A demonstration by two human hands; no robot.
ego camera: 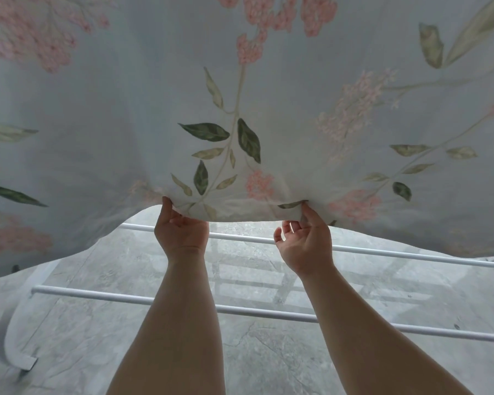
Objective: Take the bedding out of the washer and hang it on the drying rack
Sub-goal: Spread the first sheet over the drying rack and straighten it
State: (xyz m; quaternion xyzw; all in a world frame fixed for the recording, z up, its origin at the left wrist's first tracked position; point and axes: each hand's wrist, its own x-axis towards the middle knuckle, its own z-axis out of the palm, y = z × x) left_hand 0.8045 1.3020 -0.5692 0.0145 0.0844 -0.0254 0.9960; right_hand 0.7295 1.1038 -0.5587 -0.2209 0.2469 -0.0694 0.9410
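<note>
A large pale sheet printed with pink flowers and green leaves fills the upper two thirds of the head view, spread out and lifted. My left hand grips its lower edge left of centre, thumb on top of the cloth. My right hand pinches the same edge a little to the right. Below the sheet run the white bars of the drying rack, one near bar and one farther bar. The sheet hides the rest of the rack.
Grey marbled floor tiles lie under the rack. A curved white rack leg with a foot stands at the lower left. The washer is not in view.
</note>
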